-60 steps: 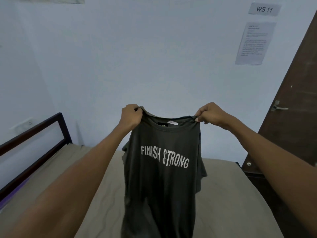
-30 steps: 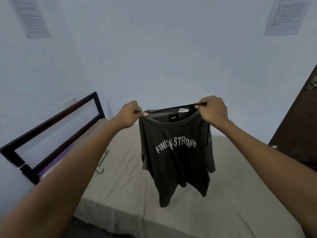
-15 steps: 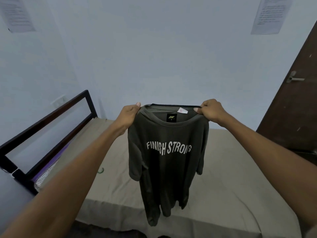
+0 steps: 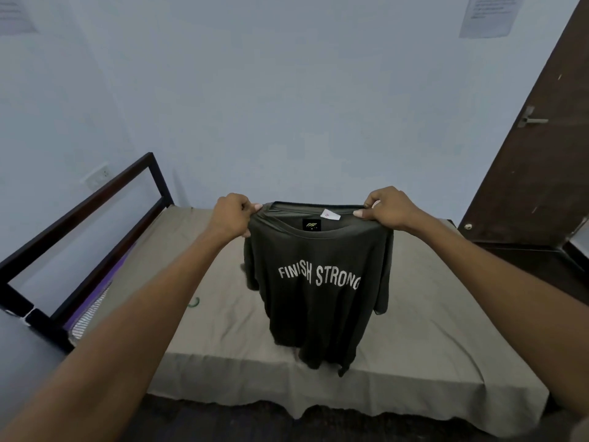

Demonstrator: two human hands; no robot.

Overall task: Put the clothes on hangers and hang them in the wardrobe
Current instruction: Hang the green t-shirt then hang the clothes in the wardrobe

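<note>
Now both hands, left [image 4: 230, 215] and right [image 4: 387, 207], pinch the T-shirt [image 4: 318, 282] shoulders, spread apart.

Dark grey T-shirt [image 4: 318, 291], white "FINISH STRONG" print, hanging upright above bed

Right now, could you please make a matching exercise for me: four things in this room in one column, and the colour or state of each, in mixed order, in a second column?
Things:
1. T-shirt
2. Hanger hook
3. Bed sheet
4. Door

Colour or state:
A. green, lying on the bed
B. dark brown, with a metal handle
C. held up by both hands at the shoulders
D. beige, spread over the mattress

Pairs: 1-C, 2-A, 3-D, 4-B. The left hand and the right hand each grip one shoulder.
</note>
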